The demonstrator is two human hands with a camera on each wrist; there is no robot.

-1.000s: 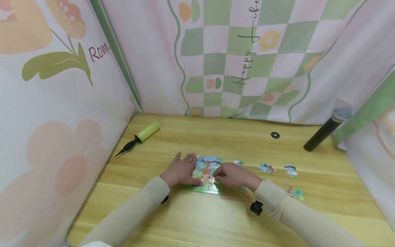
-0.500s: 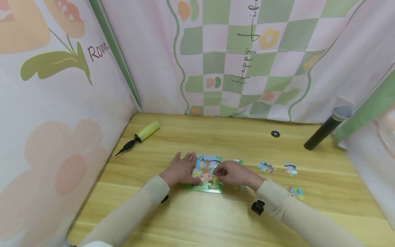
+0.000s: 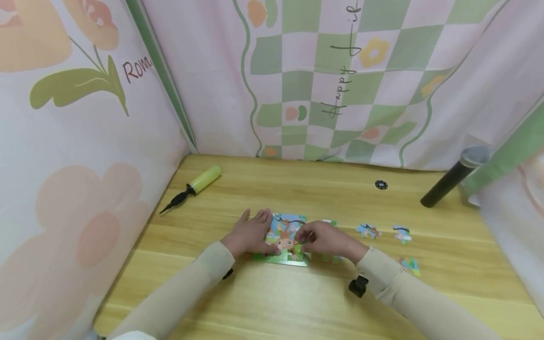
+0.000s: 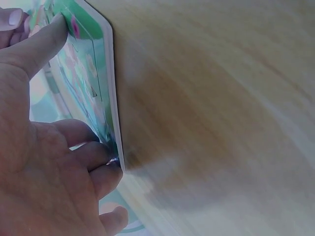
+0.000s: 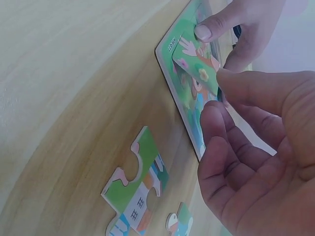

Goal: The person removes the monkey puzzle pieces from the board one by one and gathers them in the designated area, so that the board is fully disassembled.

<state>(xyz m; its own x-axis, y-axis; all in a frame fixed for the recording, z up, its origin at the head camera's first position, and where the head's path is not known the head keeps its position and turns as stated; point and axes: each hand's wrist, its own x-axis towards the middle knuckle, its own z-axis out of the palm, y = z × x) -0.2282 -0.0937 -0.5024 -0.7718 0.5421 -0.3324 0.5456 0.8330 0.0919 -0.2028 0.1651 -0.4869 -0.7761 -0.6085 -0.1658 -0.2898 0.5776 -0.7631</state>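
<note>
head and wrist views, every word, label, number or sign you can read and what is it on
"Rom", ending near the edge: left curtain
"Happy Li", the rest unclear at the top of the frame: checkered curtain
Corner lettering, too small and blurred to read: puzzle board
Centre mark, too small to read: black chip

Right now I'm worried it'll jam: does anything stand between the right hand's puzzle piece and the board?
Nothing visible: the puzzle piece, pinched by the right hand, is over the board. The left hand rests beside the piece; underneath is partly hidden.
</note>
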